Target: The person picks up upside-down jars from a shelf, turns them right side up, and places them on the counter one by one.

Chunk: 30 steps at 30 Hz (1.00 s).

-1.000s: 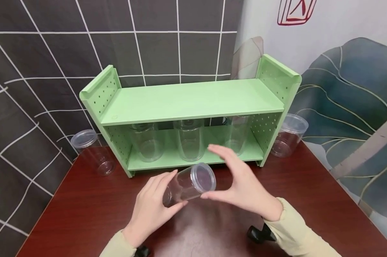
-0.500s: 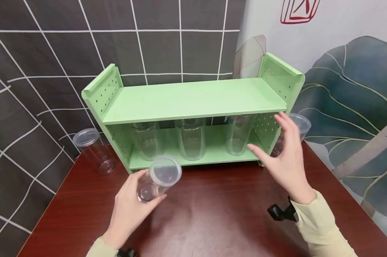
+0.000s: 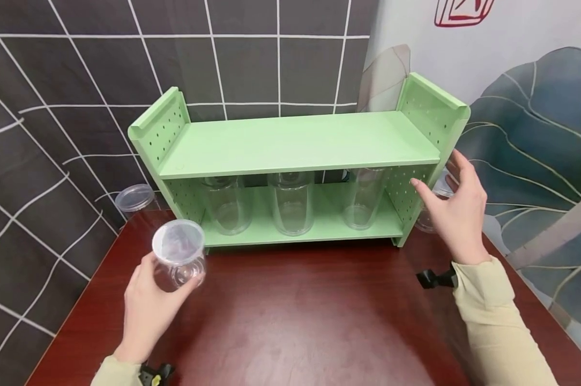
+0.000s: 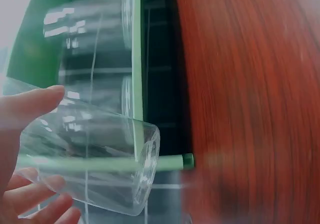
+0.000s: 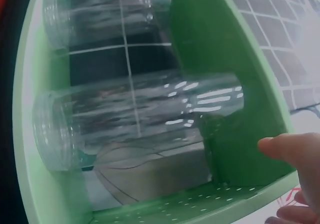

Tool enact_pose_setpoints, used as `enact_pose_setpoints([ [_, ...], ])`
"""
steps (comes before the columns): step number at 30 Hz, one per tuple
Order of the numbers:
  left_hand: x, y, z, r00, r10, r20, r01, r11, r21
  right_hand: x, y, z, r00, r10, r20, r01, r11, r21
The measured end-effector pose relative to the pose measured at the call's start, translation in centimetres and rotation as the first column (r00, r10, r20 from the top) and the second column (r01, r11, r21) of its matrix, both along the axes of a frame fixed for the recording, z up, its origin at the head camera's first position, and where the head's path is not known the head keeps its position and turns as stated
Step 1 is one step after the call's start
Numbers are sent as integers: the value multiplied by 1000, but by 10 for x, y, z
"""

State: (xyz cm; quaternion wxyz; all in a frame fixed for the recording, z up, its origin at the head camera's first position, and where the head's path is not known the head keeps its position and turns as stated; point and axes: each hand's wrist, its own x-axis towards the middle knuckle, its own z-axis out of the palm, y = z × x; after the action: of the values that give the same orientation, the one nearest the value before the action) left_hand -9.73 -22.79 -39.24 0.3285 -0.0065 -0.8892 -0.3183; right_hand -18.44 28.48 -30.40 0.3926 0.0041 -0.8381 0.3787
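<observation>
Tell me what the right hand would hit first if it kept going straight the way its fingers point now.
Probably the clear lidded jar standing on the table just right of the green shelf. The right hand is open, fingers aimed at it beside the shelf's perforated side panel; depth is unclear, so a finger might brush that panel first.

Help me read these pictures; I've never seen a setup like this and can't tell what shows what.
There is no machine here: a person works with two bare hands, wearing three cameras. The wide picture comes from the head camera, looking down at a dark red table. The two blurry close-ups come from cameras on the wrists.

On the table stands a green shelf with three clear jars on its lower level. Another lidded jar stands by the shelf's left end.

The left hand holds a tilted clear jar with a lid; the left wrist view shows the same jar from close up. The right hand is open beside the shelf's right end, reaching towards a further jar that it mostly hides.
</observation>
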Motion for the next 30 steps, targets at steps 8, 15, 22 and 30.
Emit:
enact_pose_setpoints([
  [8,-3,-31,2,986,103,130,-117,988,103,-10,-1,4,995,52,86,-37,984,-172],
  [15,-12,-60,-5,970,167,178,-192,973,130,-18,-1,4,998,4,67,10,981,-194],
  [22,-20,-73,-11,949,175,261,-223,960,168,-22,0,6,994,-93,52,99,987,-127],
  [30,-29,-80,-13,938,151,311,-230,944,236,-18,2,2,992,-123,40,126,988,-88],
])
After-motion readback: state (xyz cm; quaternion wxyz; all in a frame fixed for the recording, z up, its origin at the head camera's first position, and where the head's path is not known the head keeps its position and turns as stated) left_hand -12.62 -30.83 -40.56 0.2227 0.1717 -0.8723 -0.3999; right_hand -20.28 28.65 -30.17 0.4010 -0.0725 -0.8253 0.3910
